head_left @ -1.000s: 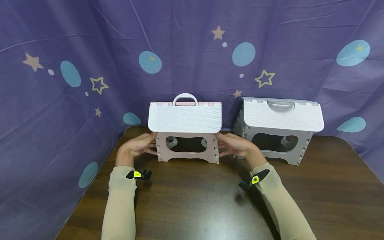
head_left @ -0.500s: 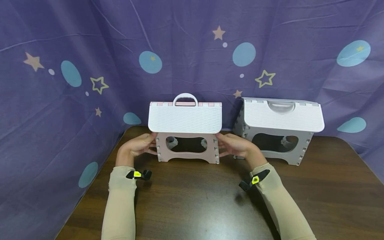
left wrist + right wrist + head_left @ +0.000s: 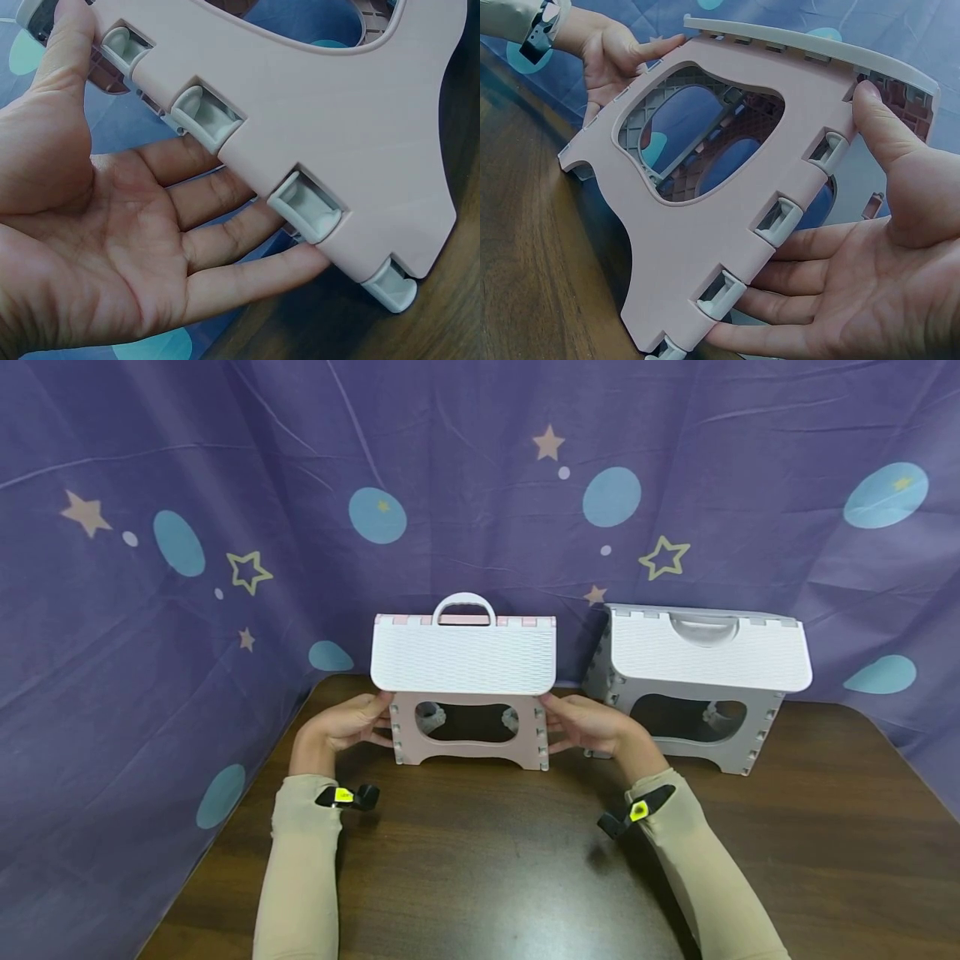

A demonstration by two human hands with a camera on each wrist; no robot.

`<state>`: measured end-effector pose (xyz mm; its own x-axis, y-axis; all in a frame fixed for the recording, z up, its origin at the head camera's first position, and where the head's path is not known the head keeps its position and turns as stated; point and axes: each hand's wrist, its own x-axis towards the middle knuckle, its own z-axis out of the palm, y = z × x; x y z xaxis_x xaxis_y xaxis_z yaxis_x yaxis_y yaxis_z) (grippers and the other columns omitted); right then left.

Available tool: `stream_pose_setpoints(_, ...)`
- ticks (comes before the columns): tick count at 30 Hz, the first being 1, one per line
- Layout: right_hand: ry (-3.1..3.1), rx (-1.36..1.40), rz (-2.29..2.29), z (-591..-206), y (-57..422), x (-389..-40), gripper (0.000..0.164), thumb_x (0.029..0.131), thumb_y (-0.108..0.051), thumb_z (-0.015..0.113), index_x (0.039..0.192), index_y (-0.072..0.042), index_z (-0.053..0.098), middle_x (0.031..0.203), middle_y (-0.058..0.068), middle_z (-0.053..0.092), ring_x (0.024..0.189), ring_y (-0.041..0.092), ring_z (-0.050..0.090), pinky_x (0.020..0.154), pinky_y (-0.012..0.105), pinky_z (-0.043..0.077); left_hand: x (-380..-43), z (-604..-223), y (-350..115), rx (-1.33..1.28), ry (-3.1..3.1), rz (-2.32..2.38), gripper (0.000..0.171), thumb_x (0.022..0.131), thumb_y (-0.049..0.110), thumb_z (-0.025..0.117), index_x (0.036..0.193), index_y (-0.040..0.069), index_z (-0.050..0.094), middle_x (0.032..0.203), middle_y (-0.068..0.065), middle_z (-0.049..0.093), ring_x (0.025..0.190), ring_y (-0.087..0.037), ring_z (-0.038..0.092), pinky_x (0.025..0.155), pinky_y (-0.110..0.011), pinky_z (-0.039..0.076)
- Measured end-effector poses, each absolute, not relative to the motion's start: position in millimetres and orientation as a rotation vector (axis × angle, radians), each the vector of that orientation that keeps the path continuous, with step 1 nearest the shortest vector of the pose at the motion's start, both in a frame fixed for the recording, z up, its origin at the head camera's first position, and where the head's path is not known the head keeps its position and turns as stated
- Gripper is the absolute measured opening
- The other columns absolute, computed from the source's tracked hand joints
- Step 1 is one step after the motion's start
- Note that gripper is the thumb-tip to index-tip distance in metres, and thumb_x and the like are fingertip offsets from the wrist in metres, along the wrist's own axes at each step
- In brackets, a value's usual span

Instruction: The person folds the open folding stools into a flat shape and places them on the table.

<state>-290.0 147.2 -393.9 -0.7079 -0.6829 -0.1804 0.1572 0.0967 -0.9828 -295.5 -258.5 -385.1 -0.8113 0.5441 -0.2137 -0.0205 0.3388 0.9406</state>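
Note:
A pink-and-white folding stool (image 3: 463,653) stands upright on the table, its white arched handle (image 3: 465,599) raised at the back of its top. My left hand (image 3: 341,722) grips its left side just under the top. In the left wrist view, the thumb lies by the upper corner and the fingers (image 3: 232,236) reach behind the hinged edge of the pink leg panel (image 3: 360,127). On the opposite side my right hand (image 3: 588,722) holds the stool likewise. The right wrist view shows that thumb (image 3: 881,120) at the upper corner, fingertips hidden behind the edge.
A grey-and-white folding stool (image 3: 708,652) stands open to the right, close to my right hand, its handle folded down into the top. Behind both stools hangs a purple curtain (image 3: 480,485) with stars and blue ovals. Brown wooden tabletop (image 3: 480,860) extends in front.

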Motion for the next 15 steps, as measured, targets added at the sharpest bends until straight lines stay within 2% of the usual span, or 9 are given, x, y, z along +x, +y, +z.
stream_pose_setpoints(6,1.725,-0.521,-1.686,-394.3,147.5,-290.4,0.091,0.099,-0.065,0.049,0.148,0.011,0.039,0.151,0.032,0.044,0.123,0.023,0.058,0.112,0.062,0.043,-295.5,-385.2,-258.6,0.463,2.109,1.485,0.112,0.088,0.080,0.036,0.149,-0.013,0.036,0.128,-0.016,0.064,0.117,-0.025,0.063,0.104,-0.061,0.051)
stream_pose_setpoints(8,1.724,-0.523,-1.684,-394.6,147.5,-290.5,0.091,0.099,-0.065,0.049,0.148,0.011,0.039,0.153,0.034,0.040,0.123,0.023,0.058,0.112,0.062,0.043,-295.8,-385.6,-258.9,0.465,2.108,1.485,0.112,0.088,0.080,0.036,0.149,-0.014,0.036,0.126,-0.014,0.064,0.116,-0.025,0.063,0.104,-0.060,0.051)
stream_pose_setpoints(15,1.723,-0.532,-1.682,-395.9,147.4,-291.3,0.090,0.099,-0.065,0.050,0.146,0.011,0.040,0.151,0.033,0.043,0.123,0.023,0.058,0.112,0.062,0.043,-296.2,-386.4,-259.0,0.464,2.100,1.495,0.113,0.087,0.081,0.037,0.148,-0.014,0.036,0.117,-0.002,0.068,0.114,-0.023,0.064,0.104,-0.060,0.051)
